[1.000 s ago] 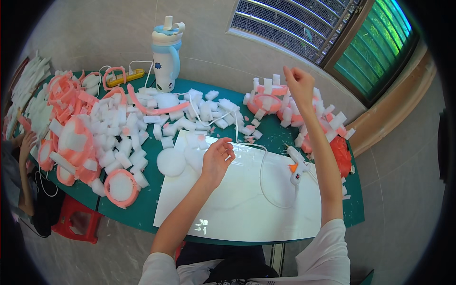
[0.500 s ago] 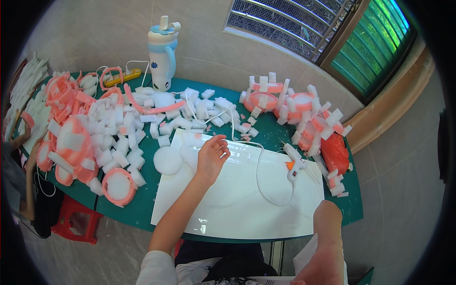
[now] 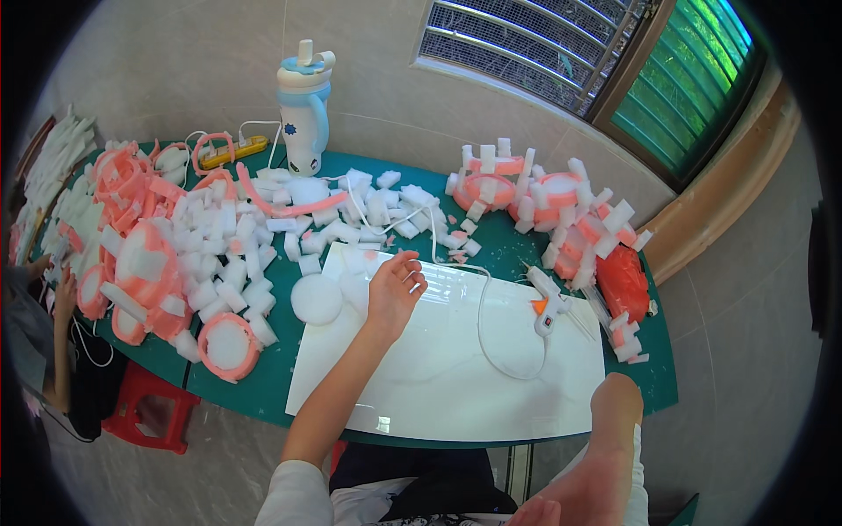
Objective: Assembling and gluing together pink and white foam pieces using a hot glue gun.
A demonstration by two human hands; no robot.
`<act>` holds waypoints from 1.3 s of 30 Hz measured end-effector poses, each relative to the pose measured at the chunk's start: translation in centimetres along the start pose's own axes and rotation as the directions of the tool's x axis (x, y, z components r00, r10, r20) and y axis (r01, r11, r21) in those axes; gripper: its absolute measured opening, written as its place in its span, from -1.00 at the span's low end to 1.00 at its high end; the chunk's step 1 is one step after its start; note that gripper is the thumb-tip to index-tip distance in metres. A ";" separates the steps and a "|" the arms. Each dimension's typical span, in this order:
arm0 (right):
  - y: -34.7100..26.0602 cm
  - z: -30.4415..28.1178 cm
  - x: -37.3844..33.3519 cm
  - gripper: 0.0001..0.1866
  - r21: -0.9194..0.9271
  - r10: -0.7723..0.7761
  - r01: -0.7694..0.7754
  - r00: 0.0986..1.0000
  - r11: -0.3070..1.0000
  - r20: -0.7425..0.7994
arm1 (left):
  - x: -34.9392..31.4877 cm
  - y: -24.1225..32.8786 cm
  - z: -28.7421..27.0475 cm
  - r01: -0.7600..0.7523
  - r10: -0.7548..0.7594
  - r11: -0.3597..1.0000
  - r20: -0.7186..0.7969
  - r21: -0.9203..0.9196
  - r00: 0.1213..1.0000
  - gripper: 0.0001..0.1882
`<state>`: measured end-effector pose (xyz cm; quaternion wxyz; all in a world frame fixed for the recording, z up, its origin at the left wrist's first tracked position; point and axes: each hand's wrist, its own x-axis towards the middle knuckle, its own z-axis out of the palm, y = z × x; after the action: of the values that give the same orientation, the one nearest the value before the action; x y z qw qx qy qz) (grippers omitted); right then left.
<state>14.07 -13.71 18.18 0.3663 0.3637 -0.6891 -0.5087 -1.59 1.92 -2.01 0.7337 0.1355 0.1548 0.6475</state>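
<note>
My left hand hovers above the white glossy board, fingers apart and loosely bent, holding nothing. Beside it on the board are a white foam disc and another disc, partly hidden by the hand. My right arm is folded, its elbow over the board's near right corner. Only a bit of my right hand shows at the lower edge, close to my body; whether it holds anything is out of sight. A white glue gun with an orange trigger rests on the board's right part.
White foam blocks and pink foam rings crowd the green table's left side. Pink-and-white foam pieces and a red plastic bag lie right. A tumbler stands behind. Another person's arm is at far left.
The view has shifted slightly, so the table sits a little lower and further right. My left hand keeps its pose over the board. Part of my right hand now shows at the lower edge.
</note>
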 end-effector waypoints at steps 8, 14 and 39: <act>-2.9 -1.3 0.9 -0.54 -0.139 0.094 -0.070 0.980 0.988 0.174 | 0.1 0.1 -0.4 -0.013 0.013 1.000 -0.004 0.007 1.000 -0.74; -3.4 -1.7 -0.1 -0.54 -0.124 0.080 -0.062 0.987 0.990 0.142 | 0.0 0.3 -0.2 -0.023 0.023 0.999 -0.018 0.032 1.000 -0.74; -1.8 -4.7 3.6 -0.56 0.043 0.128 -0.130 0.991 0.991 0.048 | -1.6 -0.4 2.9 -0.268 0.118 0.882 0.370 0.387 0.922 -0.77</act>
<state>16.75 -19.28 17.97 0.3743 0.3153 -0.7307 -0.4760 -0.23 0.26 0.54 0.6318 0.4173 0.1521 0.6353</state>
